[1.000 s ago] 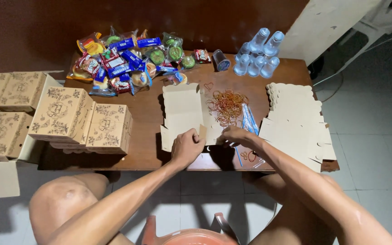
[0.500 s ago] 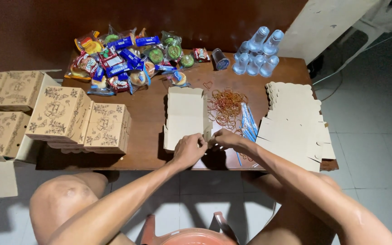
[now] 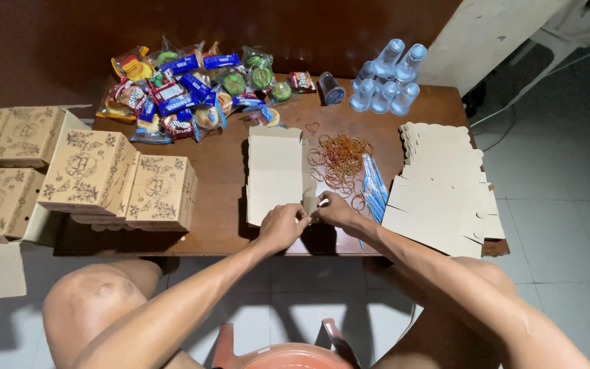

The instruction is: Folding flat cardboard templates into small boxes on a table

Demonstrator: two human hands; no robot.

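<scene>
Both of our hands meet at the near right corner of the flat cardboard box blank (image 3: 276, 174). Our left hand (image 3: 283, 225) is curled narrow with its fingertips pinching that corner flap. Our right hand (image 3: 336, 210) comes in from the right, also pinched small on the same flap, so the two hands are touching or near enough. We can't tell exactly how the flap is folded under the fingers.

That blank lies flat near the middle of the brown wooden table (image 3: 220, 184), long axis running near to far, its far end pointing at the snack pile.

Just right of it sits a loose heap of rubber bands (image 3: 339, 158), then a bunch of blue sticks (image 3: 375, 188), which could be straws or spoons. Further right is a stack of more flat blanks (image 3: 442, 184) reaching the table's right edge.

Along the far edge there's a pile of wrapped snacks (image 3: 186, 92) and a cluster of small water bottles (image 3: 387, 85). On the left, printed folded boxes (image 3: 121, 181) are stacked up, some spilling off toward an open carton (image 3: 8, 171).

Floor is pale tile (image 3: 561, 205), with a dark brown wall behind the table. Our bare knees show at the near edge.
</scene>
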